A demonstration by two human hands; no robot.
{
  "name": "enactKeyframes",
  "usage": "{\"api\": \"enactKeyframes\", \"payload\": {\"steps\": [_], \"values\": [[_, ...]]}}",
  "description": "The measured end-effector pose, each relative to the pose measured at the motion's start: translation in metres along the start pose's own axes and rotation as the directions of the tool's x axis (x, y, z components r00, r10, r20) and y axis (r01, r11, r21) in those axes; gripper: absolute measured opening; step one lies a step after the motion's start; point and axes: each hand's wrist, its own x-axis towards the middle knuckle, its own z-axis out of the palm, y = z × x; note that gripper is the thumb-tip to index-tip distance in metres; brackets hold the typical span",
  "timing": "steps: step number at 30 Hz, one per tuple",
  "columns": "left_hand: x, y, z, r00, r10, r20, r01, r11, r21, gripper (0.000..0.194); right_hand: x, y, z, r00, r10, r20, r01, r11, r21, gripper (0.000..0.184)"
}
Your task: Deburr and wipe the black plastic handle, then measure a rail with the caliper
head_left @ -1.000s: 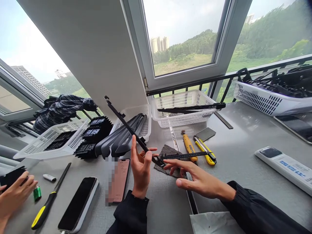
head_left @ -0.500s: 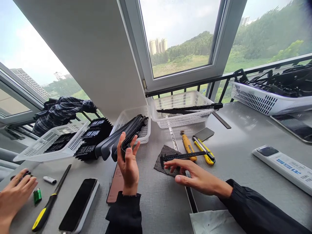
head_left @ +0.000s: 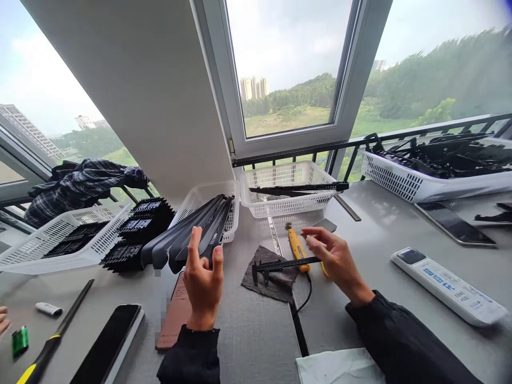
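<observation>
My left hand (head_left: 202, 280) is raised at the near end of a pile of long dark strips (head_left: 188, 234) lying across a white basket (head_left: 232, 213). Its index finger and thumb are closed loosely round the end of the top black strip (head_left: 219, 224). My right hand (head_left: 336, 256) hovers over the yellow utility knives (head_left: 296, 244), fingers spread and curved, holding nothing. One knife is mostly hidden beneath it. A black caliper (head_left: 280, 265) lies on a dark grey cloth (head_left: 272, 280) just left of that hand.
More white baskets: one with black strips (head_left: 288, 205), one with black blocks (head_left: 52, 245), one far right (head_left: 404, 181). Phones (head_left: 108, 341) (head_left: 456, 224), a white remote (head_left: 448, 288), a screwdriver (head_left: 44, 346), a green battery (head_left: 20, 340) and white paper (head_left: 340, 368) lie around. Another person's fingertips (head_left: 2, 320) show at left.
My left hand carried the black strip from mid-air to the pile in the basket. My right hand left the caliper and moved back over the yellow knives. The other person's hand withdrew left.
</observation>
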Motion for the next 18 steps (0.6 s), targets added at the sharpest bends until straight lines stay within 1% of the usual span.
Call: {"api": "enactKeyframes", "payload": {"steps": [1,2,4,5,7,8,9,10,11,12,13,15,16,18], "values": [[0.001,-0.001,-0.002,1.0,0.012,-0.013,-0.012,1.0,0.012,0.064,0.008,0.005,-0.01,0.993,0.016,-0.114,-0.014,1.0,0.021,0.036],[0.002,-0.001,-0.003,0.999,0.025,-0.034,-0.024,1.0,0.017,0.062,0.015,0.011,-0.02,0.974,0.028,-0.223,-0.017,0.999,0.048,0.036],[0.003,-0.002,-0.004,0.993,0.07,-0.098,-0.071,0.997,0.0,0.053,0.027,0.021,-0.039,0.911,0.058,-0.408,-0.008,0.992,0.124,0.038],[0.002,-0.002,-0.004,0.985,0.11,-0.133,-0.113,0.993,-0.017,0.047,0.032,0.026,-0.048,0.889,0.065,-0.453,-0.007,0.992,0.128,0.039],[-0.005,0.001,-0.002,0.958,0.224,-0.181,-0.24,0.968,-0.069,0.032,0.039,0.035,-0.06,0.852,0.076,-0.517,-0.01,0.992,0.129,0.041],[-0.011,0.004,0.0,0.941,0.291,-0.173,-0.312,0.944,-0.107,0.025,0.042,0.039,-0.065,0.837,0.081,-0.541,-0.015,0.992,0.127,0.042],[-0.018,0.008,0.004,0.923,0.36,-0.136,-0.379,0.912,-0.155,0.02,0.043,0.043,-0.067,0.823,0.086,-0.561,-0.02,0.992,0.123,0.043],[-0.028,0.013,0.009,0.905,0.42,-0.061,-0.423,0.88,-0.216,0.016,0.044,0.047,-0.069,0.814,0.09,-0.574,-0.026,0.993,0.118,0.044],[-0.038,0.019,0.014,0.872,0.487,0.053,-0.453,0.843,-0.29,0.014,0.045,0.05,-0.069,0.81,0.09,-0.579,-0.032,0.994,0.109,0.044],[-0.05,0.025,0.02,0.817,0.547,0.182,-0.459,0.809,-0.367,0.016,0.045,0.053,-0.069,0.81,0.086,-0.58,-0.037,0.995,0.096,0.044],[-0.062,0.032,0.026,0.735,0.607,0.303,-0.456,0.772,-0.442,0.018,0.046,0.056,-0.069,0.813,0.08,-0.576,-0.041,0.996,0.081,0.044],[-0.084,0.042,0.039,0.546,0.675,0.497,-0.432,0.735,-0.524,0.028,0.046,0.061,-0.068,0.823,0.064,-0.564,-0.046,0.998,0.045,0.043],[-0.094,0.046,0.044,0.448,0.692,0.566,-0.425,0.722,-0.546,0.035,0.046,0.063,-0.067,0.829,0.054,-0.557,-0.048,0.999,0.026,0.042],[-0.109,0.05,0.052,0.268,0.704,0.658,-0.431,0.698,-0.571,0.045,0.045,0.065,-0.066,0.841,0.035,-0.54,-0.049,0.999,-0.012,0.041]]}}
